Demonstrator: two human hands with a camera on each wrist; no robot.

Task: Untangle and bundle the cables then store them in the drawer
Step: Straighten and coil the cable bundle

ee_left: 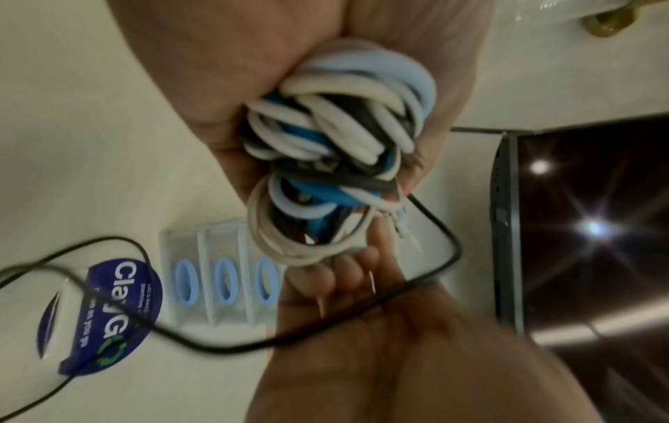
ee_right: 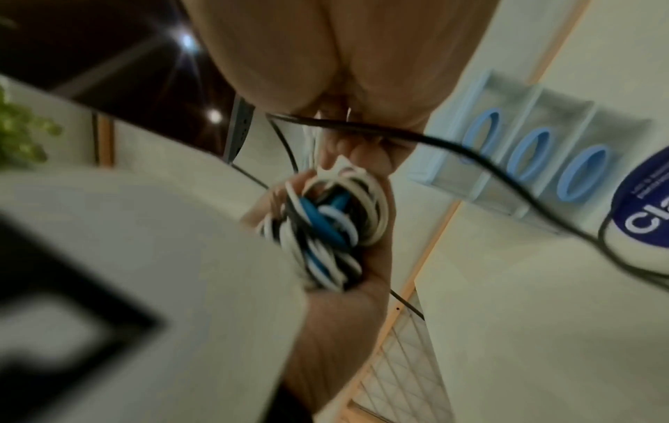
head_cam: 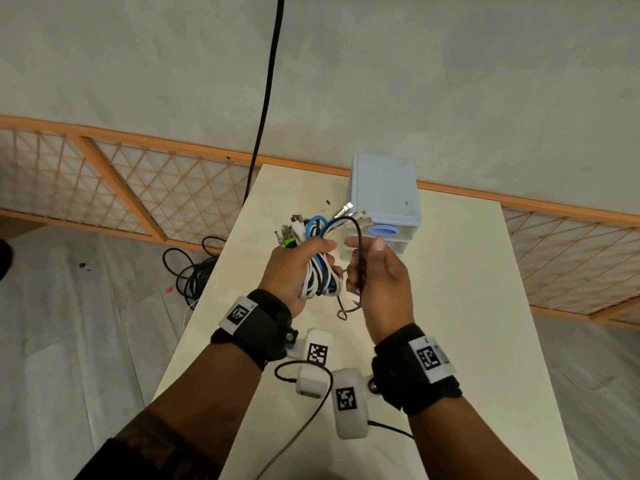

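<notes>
While gripped, cables (head_cam: pixel 317 271) inside left hand (head_cam: pixel 289 271)

Head view: high above, facing forward and down over the table (head_cam: pixel 450 306), both hands and the drawer unit (head_cam: pixel 384 202) at mid-distance. Left wrist view: very near, looking along the left hand (ee_left: pixel 289 86) toward the drawer unit (ee_left: pixel 217 274). Right wrist view: equally near; shares the cable bundle (ee_right: pixel 326 226) and drawer fronts.
</notes>
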